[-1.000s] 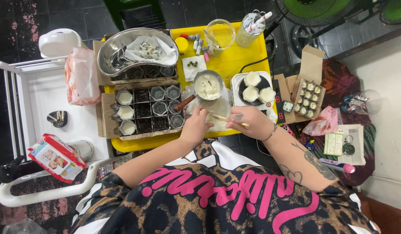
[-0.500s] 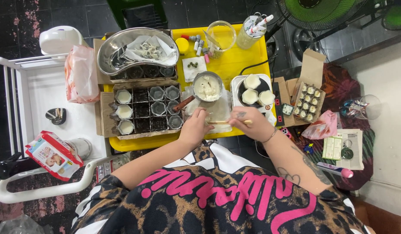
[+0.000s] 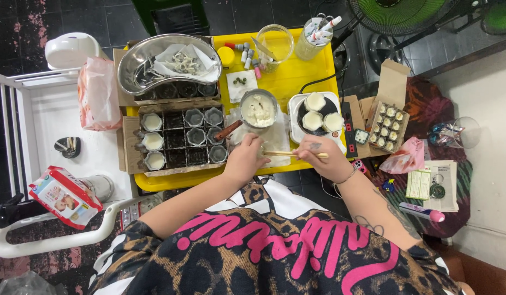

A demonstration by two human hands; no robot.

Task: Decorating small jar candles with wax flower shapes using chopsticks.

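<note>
Right hand [image 3: 326,160] pinches a wooden stick [image 3: 288,154] level, just below the metal pot [image 3: 258,109] of white wax; left hand [image 3: 244,158] curls around a small glass jar [image 3: 259,148] there, largely hidden. Left of the pot, the cardboard tray [image 3: 179,136] shows three jars filled white and five empty, with more slots dark. Right of it, three filled cups [image 3: 318,112] sit on the dark plate.

A yellow surface [image 3: 296,82] at frame centre carries a steel basin [image 3: 154,60], a cardboard tray of small cups [image 3: 179,139], a white-filled pot [image 3: 258,108] and a clear jar [image 3: 276,43]
</note>
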